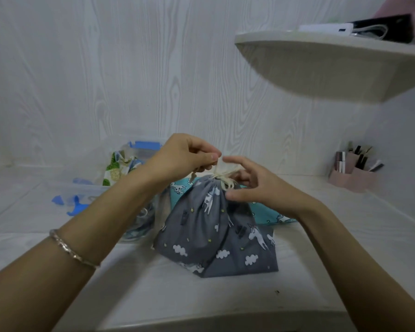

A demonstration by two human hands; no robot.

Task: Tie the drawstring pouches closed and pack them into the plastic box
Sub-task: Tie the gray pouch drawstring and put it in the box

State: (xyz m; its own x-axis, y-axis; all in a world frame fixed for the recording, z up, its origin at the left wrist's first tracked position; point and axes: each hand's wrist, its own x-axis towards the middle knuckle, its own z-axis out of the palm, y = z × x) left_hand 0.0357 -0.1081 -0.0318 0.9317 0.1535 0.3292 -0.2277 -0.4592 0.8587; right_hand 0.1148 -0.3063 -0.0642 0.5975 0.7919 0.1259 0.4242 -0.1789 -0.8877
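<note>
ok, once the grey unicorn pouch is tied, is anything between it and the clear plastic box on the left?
Nothing visible blocks the way. The grey unicorn-print fabric pouch stands right beside the clear plastic box with blue clips, which already holds a green floral pouch. Only the left hand hangs over that gap.

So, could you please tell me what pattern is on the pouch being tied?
The pouch is grey with white unicorns, clouds and small stars, in the head view.

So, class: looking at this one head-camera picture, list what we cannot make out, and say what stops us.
- Knot in the cord: whether finished; left hand and right hand cover it.
- Teal pouch: mostly behind the grey pouch.
- Plastic box: contents hidden by the left forearm.
- Shelf items: cut off by the edge.
</note>
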